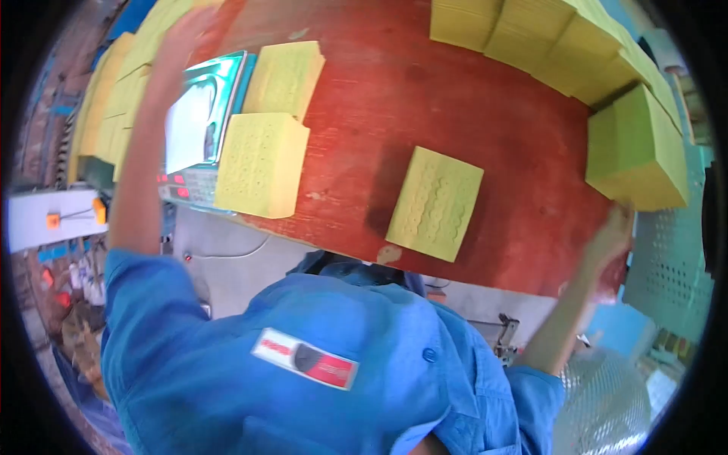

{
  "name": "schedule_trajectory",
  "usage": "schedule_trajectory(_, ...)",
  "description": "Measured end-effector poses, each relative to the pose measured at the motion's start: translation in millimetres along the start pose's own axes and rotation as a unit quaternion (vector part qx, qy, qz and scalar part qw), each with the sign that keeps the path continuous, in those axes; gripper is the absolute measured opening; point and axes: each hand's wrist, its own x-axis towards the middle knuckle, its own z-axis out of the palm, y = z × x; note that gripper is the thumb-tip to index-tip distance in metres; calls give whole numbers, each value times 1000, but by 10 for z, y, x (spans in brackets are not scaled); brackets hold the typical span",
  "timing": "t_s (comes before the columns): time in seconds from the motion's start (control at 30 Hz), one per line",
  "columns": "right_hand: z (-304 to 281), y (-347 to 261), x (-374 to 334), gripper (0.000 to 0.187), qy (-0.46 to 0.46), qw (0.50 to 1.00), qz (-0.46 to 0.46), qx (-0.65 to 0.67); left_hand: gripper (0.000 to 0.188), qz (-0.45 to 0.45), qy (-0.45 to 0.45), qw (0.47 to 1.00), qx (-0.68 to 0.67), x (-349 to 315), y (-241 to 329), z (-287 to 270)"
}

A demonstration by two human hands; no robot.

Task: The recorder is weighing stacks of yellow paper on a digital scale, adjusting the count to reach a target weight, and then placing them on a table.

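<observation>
My left arm reaches to the far left. My left hand [191, 26] is smeared by motion close to a row of yellow stacks [125, 95], and its fingers cannot be made out. On the right, my right hand [613, 230] is at the near lower corner of a yellow block of stacked sheets [629, 144]; its fingers are blurred and partly hidden. A single yellow block with wavy marks on top [434, 205] sits near the table's front edge, apart from both hands. Two more yellow blocks [262, 163] stand beside a teal scale [221, 129] at left.
The red tabletop [356, 129] carries a row of yellow stacks [531, 34] along its far right edge. White paper [189, 129] lies on the scale. A perforated green panel [667, 258] and a clear mesh-patterned bin [607, 394] stand beyond the right edge.
</observation>
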Motion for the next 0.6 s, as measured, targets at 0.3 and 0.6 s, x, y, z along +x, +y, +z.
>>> schedule_trajectory(0.3, 841, -2095, -2252, 61, -227, 970, -59, -61, 57, -186, 60, 981, -21, -840, -2480, -1516)
schedule_trajectory(0.6, 1127, -2795, -2773, 62, -230, 950, -117, -177, 49, -372, -104, 832, -397, -895, -3316, -2071)
